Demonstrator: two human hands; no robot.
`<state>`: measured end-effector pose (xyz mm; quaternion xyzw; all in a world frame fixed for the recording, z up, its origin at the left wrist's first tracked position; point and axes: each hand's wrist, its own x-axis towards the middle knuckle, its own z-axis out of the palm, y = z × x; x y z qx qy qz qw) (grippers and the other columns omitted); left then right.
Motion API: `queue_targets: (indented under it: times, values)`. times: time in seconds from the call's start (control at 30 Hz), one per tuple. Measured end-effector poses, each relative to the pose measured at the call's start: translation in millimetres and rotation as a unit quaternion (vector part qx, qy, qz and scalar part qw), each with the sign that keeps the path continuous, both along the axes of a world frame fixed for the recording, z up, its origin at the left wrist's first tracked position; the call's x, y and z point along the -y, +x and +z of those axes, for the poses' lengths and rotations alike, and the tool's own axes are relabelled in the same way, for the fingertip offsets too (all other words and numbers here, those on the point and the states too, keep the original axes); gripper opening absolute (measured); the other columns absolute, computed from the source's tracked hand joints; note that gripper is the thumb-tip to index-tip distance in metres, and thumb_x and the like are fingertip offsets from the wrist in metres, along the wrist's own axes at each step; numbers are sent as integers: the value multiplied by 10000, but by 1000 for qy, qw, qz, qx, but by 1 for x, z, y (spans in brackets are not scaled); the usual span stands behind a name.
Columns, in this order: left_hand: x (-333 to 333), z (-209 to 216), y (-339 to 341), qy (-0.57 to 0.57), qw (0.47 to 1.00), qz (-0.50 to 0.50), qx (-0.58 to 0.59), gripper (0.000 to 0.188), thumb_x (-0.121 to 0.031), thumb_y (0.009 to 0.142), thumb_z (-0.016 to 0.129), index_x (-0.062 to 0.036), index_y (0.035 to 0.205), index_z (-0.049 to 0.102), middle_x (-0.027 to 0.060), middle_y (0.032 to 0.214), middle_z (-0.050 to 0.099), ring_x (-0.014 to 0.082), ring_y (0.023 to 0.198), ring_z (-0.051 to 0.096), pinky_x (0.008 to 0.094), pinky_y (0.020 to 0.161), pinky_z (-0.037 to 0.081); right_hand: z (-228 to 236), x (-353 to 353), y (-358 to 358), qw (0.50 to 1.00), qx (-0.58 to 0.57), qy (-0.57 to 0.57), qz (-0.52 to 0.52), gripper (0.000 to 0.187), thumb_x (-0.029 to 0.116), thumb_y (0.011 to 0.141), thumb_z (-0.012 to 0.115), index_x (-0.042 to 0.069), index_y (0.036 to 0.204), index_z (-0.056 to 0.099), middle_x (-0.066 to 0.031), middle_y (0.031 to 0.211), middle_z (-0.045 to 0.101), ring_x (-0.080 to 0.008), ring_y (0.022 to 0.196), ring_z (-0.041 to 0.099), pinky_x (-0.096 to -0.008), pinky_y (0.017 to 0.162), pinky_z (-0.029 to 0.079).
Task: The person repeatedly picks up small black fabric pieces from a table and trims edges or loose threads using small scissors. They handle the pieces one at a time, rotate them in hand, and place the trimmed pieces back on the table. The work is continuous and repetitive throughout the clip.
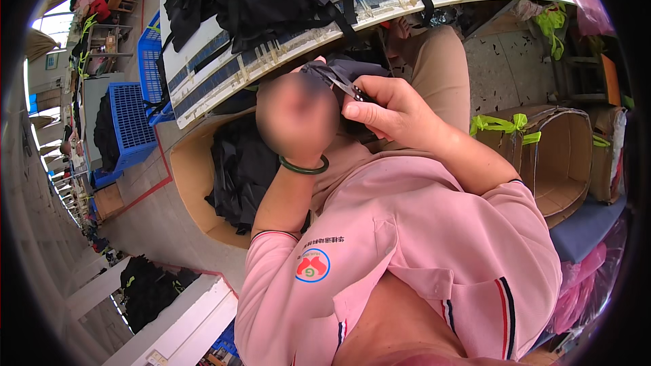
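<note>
Between my thumb and fingers, my right hand [393,110] grips a small pair of thread snips [359,95] with a dark handle. Their metal blades point up and left, at a piece of black fabric [359,68]. My left hand [298,115], with a dark green bangle [304,167] at its wrist, is largely blurred. It is closed on the black fabric, close to the blades. The fabric hangs over my lap, just below the table edge. Whether the blades touch the fabric or a thread, I cannot tell.
A white table [196,95] with worn tape along its edge carries a heap of black fabric pieces [271,0]. Left of my lap stands a cardboard box [193,169] of black pieces. Blue crates [132,125] are farther left; another cardboard box [556,163] is at right.
</note>
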<state>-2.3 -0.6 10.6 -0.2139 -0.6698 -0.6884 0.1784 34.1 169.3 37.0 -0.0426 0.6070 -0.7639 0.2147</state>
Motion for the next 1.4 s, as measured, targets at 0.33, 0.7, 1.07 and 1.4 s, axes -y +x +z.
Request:
queue_targets:
  times: [0.33,0.7,1.07,1.4]
  values:
    - [2,-4,1,12,1000,-1,18,164,96,751,672,47,893,604,193,1066,640,240,998,631,339,892,485,-8,8,5,978,-174,93,-64,254,286,898,658,47,861,580,64,627,488,-18,559,398,-198,483,329]
    - [2,0,0,-17,1000,14,-15,185,143,773,598,42,926,615,178,1043,650,228,1025,617,348,931,467,-15,11,10,994,-98,43,-31,255,290,904,650,51,862,572,57,616,480,-17,529,416,-195,464,342]
    - [3,-3,0,-62,996,-19,-59,142,79,775,659,24,892,599,218,1103,628,248,1022,617,358,906,476,-11,10,5,980,-151,92,-96,404,361,821,724,-24,825,600,-56,560,468,-108,519,377,-283,468,364]
    - [4,-5,1,-63,997,-4,-52,144,54,777,673,27,897,599,219,1120,621,239,1016,617,345,887,484,-5,3,2,967,-187,161,-69,306,296,859,700,11,866,588,-11,616,502,-68,570,414,-251,496,368]
